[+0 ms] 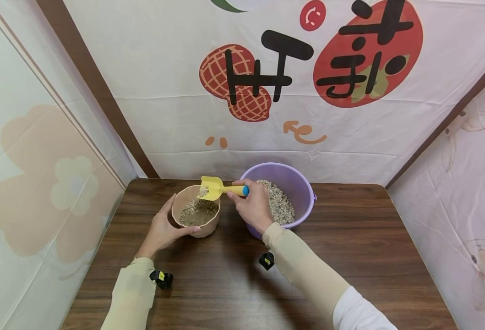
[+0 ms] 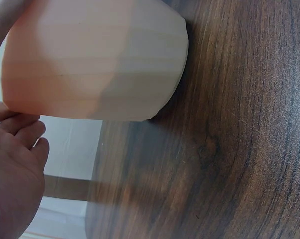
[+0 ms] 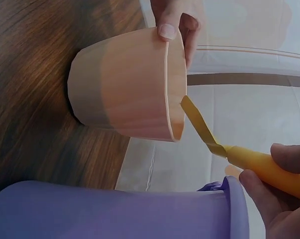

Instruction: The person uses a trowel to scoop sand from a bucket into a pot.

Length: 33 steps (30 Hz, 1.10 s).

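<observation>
A yellow toy shovel (image 1: 212,188) with a blue-ended handle is pinched by my right hand (image 1: 253,205). Its blade hangs over the rim of a peach flowerpot (image 1: 205,228) and carries a little gravel. Inside the pot lies grainy gravel (image 1: 198,212), partly in shadow. My left hand (image 1: 164,229) grips the pot's rim from the left, thumb at the front and fingers round the far side. In the right wrist view the shovel (image 3: 204,127) tilts with its tip at the pot's mouth (image 3: 175,99).
Close to the pot on its right stands a purple bucket (image 1: 304,201) holding pale gravel (image 1: 281,204); my right forearm passes in front of it. The brown wooden table (image 1: 349,256) ends at a printed cloth backdrop (image 1: 176,114), with cloth walls on both sides.
</observation>
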Tool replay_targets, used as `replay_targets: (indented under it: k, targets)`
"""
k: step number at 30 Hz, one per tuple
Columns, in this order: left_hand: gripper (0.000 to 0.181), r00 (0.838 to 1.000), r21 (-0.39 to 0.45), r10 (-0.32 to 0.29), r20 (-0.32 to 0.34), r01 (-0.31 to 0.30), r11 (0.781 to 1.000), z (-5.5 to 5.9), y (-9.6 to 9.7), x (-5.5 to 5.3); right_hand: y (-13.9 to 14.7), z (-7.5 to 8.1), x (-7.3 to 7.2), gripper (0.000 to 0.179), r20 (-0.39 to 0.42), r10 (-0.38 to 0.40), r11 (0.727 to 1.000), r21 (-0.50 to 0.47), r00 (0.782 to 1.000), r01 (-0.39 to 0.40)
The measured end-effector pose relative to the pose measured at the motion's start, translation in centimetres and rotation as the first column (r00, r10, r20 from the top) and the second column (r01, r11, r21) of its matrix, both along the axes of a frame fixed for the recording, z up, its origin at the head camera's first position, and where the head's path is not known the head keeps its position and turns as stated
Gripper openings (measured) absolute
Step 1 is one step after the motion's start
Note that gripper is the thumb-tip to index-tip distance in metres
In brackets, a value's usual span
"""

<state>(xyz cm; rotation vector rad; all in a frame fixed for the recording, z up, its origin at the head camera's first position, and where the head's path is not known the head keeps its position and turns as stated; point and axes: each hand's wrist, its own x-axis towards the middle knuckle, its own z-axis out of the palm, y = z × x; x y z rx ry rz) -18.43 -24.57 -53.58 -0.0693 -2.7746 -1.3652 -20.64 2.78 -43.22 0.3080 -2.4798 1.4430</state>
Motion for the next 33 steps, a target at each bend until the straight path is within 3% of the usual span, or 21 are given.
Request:
replay_targets:
  k: [20,33]
  targets:
    - [0.130,1.000,-0.003,-0.001,-0.003,0.001,1.000,0.21,0.10,0.13,0.82,0.67,0.13,0.027,-0.054,0.052,0.994,0.094,0.997,-0.046]
    - [0.130,1.000,0.000,0.002,-0.010,-0.002,1.000,0.11,0.08,0.06,0.97,0.56,0.07,0.028,-0.084,0.064,0.993,0.104,0.994,-0.055]
